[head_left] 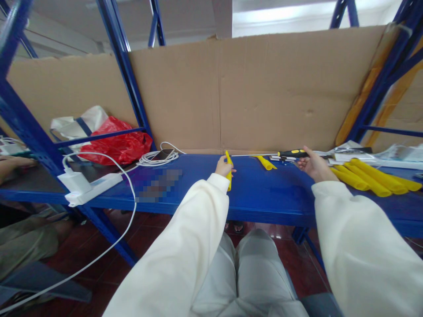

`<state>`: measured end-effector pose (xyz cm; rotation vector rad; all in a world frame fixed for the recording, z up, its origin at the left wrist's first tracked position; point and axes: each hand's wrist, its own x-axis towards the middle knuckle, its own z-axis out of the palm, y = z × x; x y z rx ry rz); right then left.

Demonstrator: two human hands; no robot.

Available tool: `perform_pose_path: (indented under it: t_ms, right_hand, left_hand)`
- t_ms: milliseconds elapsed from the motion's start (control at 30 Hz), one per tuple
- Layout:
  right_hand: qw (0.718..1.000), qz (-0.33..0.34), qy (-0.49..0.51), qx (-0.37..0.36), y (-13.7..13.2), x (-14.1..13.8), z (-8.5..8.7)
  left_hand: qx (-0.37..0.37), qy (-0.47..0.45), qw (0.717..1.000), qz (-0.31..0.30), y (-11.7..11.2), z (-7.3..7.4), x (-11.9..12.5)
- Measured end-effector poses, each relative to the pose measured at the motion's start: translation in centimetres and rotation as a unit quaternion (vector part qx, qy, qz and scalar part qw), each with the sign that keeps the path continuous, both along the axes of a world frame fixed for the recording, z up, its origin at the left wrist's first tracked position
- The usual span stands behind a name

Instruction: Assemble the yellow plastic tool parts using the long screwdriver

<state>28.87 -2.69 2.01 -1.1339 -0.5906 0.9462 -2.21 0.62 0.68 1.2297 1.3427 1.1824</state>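
Note:
My left hand (223, 167) is closed around a narrow yellow sleeve-like piece (229, 178), held upright above the blue table (261, 198). My right hand (315, 166) grips the end of a screwdriver (292, 153) with a black and yellow handle. Its long thin shaft points left, and the tip comes close to the yellow piece; I cannot tell whether they touch. Between my hands, another yellow piece (265, 163) lies on the table. Several larger yellow tubes (376, 178) lie side by side just right of my right hand.
A cardboard panel (264, 92) closes off the table's back between blue metal posts (127, 66). On the left are a red plastic bag (115, 141), a coiled white cable (155, 158) and a white power strip (95, 189). Another person's arm (15, 167) shows at far left.

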Motion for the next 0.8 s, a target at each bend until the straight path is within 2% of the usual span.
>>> perform_pose_path:
  t_ms: [100, 367, 467, 600, 800]
  right_hand:
    - [0.999, -0.004, 0.038, -0.013, -0.4, -0.5, 0.6]
    - [0.996, -0.038, 0.079, 0.009, -1.0, -1.3, 1.2]
    - [0.996, -0.057, 0.064, 0.012, -1.0, -1.2, 1.1]
    - [0.998, -0.047, 0.033, 0.0, -1.1, -1.3, 1.1]
    - [0.995, -0.083, -0.015, -0.054, -1.7, -2.0, 1.7]
  left_hand:
    - [0.005, -0.001, 1.0, 0.001, -0.1, 0.0, 0.0]
    - [0.013, -0.02, 1.0, 0.012, 0.0, 0.1, 0.0]
    - [0.014, -0.022, 0.999, 0.037, 0.0, 0.1, 0.0]
    - [0.024, -0.017, 0.997, 0.068, 0.2, -0.1, 0.0]
    - [0.042, 0.013, 0.997, 0.06, 0.9, -0.9, -0.2]
